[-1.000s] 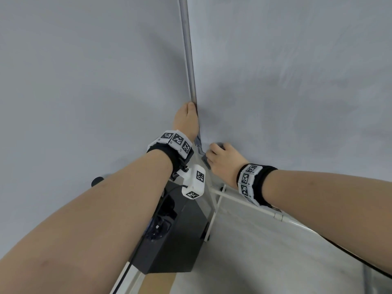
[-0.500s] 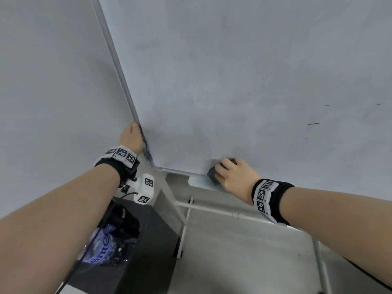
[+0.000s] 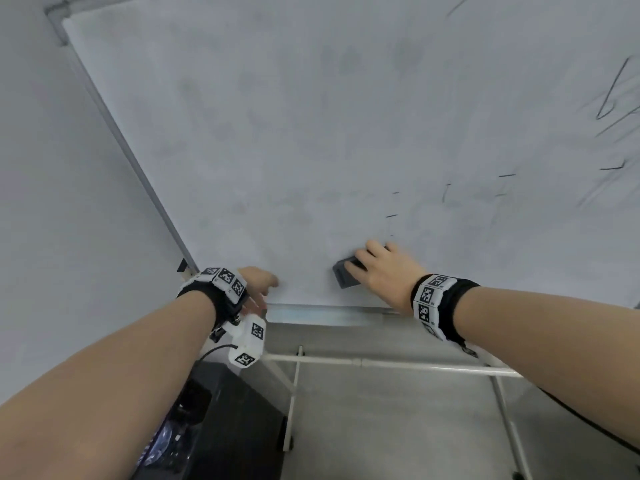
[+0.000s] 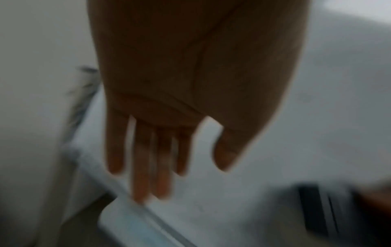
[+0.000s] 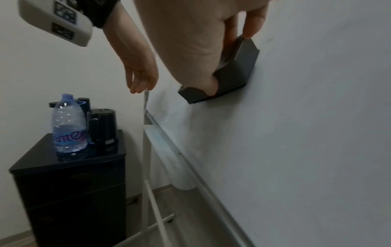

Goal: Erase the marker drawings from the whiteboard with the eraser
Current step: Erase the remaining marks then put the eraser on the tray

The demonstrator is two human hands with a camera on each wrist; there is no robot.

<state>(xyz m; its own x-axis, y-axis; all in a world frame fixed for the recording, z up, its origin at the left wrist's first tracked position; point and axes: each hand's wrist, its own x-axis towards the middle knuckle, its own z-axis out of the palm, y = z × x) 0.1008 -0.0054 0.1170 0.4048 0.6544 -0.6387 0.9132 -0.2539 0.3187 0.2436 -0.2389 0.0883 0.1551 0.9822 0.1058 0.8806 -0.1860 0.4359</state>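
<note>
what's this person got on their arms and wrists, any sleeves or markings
No sleeves: both forearms are bare. The left hand and right hand each have a black wristband ringed with white tiles printed with black square code markers. A white camera pod with the same markers hangs under the left wrist, trailing a thin black cable.

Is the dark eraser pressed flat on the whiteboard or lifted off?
Flat on it: the dark block eraser lies flush against the whiteboard, gripped by the right hand.

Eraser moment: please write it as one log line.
right hand: grips eraser flat on whiteboard | left hand: open, holds nothing | marker lines: remain at right
</note>
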